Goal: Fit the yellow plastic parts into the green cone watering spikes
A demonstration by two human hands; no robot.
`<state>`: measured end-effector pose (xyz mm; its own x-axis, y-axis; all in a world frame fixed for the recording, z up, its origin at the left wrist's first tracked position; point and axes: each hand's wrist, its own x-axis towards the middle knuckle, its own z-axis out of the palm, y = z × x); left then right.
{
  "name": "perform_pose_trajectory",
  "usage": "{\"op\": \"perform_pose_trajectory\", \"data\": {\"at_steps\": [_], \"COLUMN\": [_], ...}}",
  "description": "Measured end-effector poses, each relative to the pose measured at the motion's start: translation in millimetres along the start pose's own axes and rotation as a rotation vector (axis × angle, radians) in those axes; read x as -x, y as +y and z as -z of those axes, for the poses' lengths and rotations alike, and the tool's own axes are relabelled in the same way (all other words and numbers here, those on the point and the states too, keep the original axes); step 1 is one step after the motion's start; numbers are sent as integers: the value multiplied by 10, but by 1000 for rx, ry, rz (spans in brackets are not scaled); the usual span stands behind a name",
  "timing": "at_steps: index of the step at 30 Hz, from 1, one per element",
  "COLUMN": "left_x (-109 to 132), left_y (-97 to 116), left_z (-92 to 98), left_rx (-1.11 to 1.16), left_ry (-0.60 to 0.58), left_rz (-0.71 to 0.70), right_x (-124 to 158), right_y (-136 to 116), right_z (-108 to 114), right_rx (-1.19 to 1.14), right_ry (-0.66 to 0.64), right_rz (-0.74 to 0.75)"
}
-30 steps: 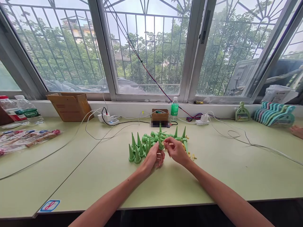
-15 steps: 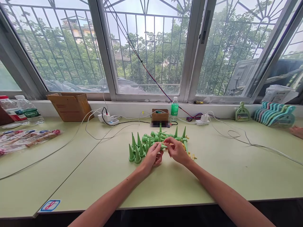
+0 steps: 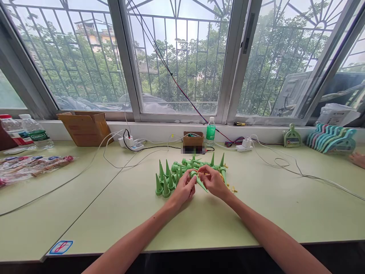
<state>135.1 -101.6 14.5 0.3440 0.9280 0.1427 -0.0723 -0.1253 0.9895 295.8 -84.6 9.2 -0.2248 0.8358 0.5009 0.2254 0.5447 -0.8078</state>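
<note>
My left hand (image 3: 186, 187) is closed around a green plastic watering spike (image 3: 201, 183), whose point slants down to the right. Close beside the spike's wide end is my right hand (image 3: 212, 182), thumb and fingers drawn together; whatever they pinch is hidden. Several green spikes (image 3: 166, 187) stand upright on their caps left of my hands. Behind my hands lies a heap of more green spike parts (image 3: 182, 164), some on their sides. Small yellow pieces (image 3: 234, 189) lie by my right wrist, partly covered by the hand.
A small brown box (image 3: 193, 140) and a green-labelled bottle (image 3: 210, 131) stand behind the heap. White cables (image 3: 296, 171) cross the table (image 3: 114, 217) on both sides. A cardboard box (image 3: 84, 129) stands back left, dustpans (image 3: 330, 139) back right. Another person's hand (image 3: 357, 158) shows at the right edge.
The spike in my left hand has turned: its tip, earlier at my right fingertips, now points down toward me. My right hand has stayed nearly in place.
</note>
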Motion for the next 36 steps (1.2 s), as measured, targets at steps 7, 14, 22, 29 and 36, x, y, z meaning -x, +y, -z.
{"op": "perform_pose_trajectory", "data": {"at_steps": [7, 14, 22, 29, 36], "left_x": [-7, -9, 13, 52, 65], "left_y": [-12, -71, -63, 22, 49], "left_z": [1, 14, 13, -10, -23], "left_rx": [-29, -100, -177, -201, -242], "left_ry": [1, -6, 6, 28, 86], "left_rz": [-49, -131, -174, -190, -231], "right_x": [-2, 4, -1, 0, 0], "right_y": [-2, -17, -43, -39, -49], "right_z": [2, 0, -3, -5, -6], "right_rx": [-2, -18, -16, -23, -25], "right_ry": [-9, -11, -8, -8, -8], "right_rz": [-13, -11, -1, -9, -9]}}
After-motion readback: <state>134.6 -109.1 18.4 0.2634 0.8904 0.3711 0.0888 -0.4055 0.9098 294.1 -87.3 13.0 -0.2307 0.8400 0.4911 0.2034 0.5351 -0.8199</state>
